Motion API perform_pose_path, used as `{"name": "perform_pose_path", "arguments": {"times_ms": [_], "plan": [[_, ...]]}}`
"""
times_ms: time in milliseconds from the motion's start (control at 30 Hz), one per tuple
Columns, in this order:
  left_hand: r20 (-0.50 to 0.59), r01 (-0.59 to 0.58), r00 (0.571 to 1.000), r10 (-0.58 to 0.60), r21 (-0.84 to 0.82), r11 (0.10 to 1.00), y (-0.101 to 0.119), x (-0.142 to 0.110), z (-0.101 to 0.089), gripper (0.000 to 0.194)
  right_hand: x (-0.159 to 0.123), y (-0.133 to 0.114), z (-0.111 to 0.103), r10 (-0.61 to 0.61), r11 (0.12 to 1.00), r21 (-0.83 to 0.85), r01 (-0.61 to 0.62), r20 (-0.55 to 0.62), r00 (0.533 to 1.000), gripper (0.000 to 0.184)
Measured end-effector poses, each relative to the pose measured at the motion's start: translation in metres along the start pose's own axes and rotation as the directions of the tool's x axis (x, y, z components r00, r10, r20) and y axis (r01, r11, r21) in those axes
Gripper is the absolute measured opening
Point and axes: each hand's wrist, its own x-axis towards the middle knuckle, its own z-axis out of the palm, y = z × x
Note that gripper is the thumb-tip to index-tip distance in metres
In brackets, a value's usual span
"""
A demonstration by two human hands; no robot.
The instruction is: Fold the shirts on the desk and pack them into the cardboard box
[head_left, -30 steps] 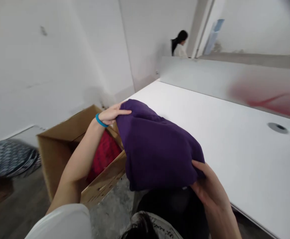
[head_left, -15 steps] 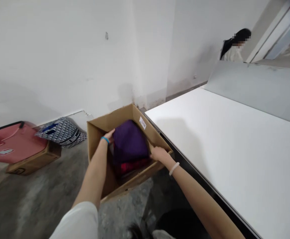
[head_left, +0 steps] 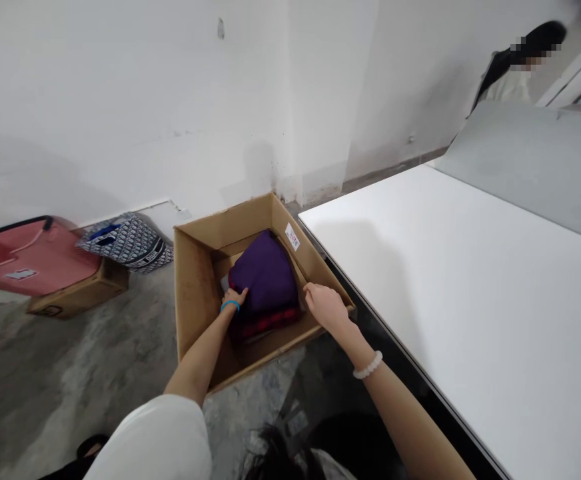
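Observation:
A deep cardboard box (head_left: 190,280) stands open in front of me, tilted in my view. On its bottom lies a folded purple cloth (head_left: 265,273), with a red and black checked cloth (head_left: 265,325) showing under its near edge. My left hand (head_left: 234,298) is inside the box at the left side of the pile. Its thumb rests over the purple cloth and its fingers are partly hidden at the edge. My right hand (head_left: 326,307) hovers inside the right wall, fingers curled in, a small gap from the cloth. I see nothing between those fingers.
A white table (head_left: 445,287) runs along the right, with a grey panel (head_left: 530,167) at its far side. A person (head_left: 515,73) is behind that panel. Left on the concrete floor are a pink bin (head_left: 45,263), a flat carton (head_left: 80,290) and a patterned bag (head_left: 130,243).
The folded cloths sit lower, on the bottom of the box. My right hand has come away from the pile's right side; my left hand stays at its left edge. The view has tipped down.

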Motion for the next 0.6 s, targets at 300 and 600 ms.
{"name": "perform_pose_path", "arguments": {"times_ms": [300, 600], "plan": [[0.100, -0.260, 0.965, 0.241, 0.305, 0.916, -0.003, -0.017, 0.063, 0.082, -0.008, 0.004, 0.005, -0.110, 0.994, 0.011, 0.111, -0.070, 0.991, 0.031], [0.125, -0.240, 0.971, 0.205, 0.462, 0.854, -0.003, 0.002, 0.022, 0.043, -0.041, 0.001, 0.014, -0.409, 0.912, -0.126, 0.389, -0.266, 0.873, 0.035]]}}
